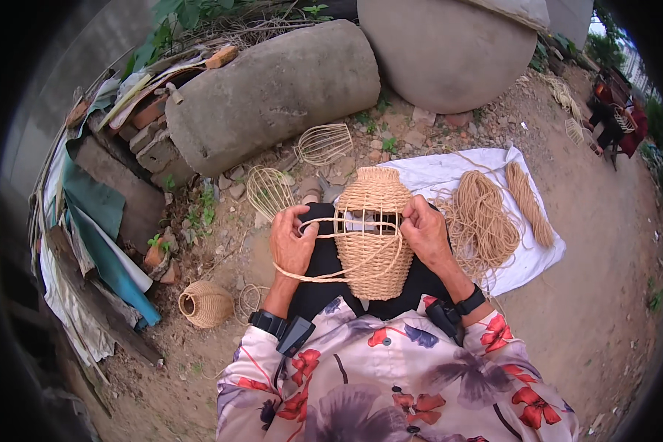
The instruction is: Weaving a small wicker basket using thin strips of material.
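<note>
A half-woven basket of tan cord rests on my lap, narrow neck away from me, with bare upright ribs across its middle. My left hand is closed on a strand of tan cord, left of the basket, with a loop hanging below it. My right hand pinches at the basket's right side by the open band of ribs, where the cord runs; whether it grips rib or cord I cannot tell exactly.
A white sheet at right holds cord bundles. A small woven basket lies at left. Two bare frames lie ahead, near a concrete cylinder. Rubble and tarps line the left. A person sits at far right.
</note>
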`<state>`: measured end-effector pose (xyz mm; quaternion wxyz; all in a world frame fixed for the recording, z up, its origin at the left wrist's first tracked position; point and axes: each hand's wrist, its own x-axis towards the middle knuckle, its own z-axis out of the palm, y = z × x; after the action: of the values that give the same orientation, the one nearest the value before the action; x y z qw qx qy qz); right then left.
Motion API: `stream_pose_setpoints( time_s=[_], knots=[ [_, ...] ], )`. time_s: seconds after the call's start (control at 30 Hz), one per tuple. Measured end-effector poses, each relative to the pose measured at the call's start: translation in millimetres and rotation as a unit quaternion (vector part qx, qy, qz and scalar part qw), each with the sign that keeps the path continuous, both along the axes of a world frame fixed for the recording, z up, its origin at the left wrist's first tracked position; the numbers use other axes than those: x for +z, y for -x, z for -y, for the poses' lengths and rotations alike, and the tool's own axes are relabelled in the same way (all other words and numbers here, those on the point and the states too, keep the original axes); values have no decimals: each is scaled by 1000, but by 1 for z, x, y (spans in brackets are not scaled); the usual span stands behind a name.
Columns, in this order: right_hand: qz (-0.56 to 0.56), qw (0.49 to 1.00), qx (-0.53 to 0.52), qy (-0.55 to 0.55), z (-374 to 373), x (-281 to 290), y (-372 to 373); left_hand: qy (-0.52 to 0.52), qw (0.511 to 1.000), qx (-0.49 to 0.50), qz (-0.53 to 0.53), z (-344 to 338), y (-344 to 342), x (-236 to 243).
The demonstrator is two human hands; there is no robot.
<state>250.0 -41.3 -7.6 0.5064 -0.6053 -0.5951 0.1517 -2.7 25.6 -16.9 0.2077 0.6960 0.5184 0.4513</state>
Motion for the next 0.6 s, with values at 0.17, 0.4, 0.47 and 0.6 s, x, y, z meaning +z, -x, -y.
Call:
stream_pose_setpoints(
  time_s=[0.17,0.4,0.47,0.6],
  knots=[
    [-4,999,17,28,3,7,3,-221,948,-125,-191,22,-30,49],
    [-16,999,22,25,5,5,4,-230,948,-53,-215,19,-43,53],
    [-13,999,24,20,6,4,4,-196,956,-68,-209,16,-41,46],
    [-17,999,22,16,3,1,4,-165,961,-111,-190,13,-36,37]
  ],
)
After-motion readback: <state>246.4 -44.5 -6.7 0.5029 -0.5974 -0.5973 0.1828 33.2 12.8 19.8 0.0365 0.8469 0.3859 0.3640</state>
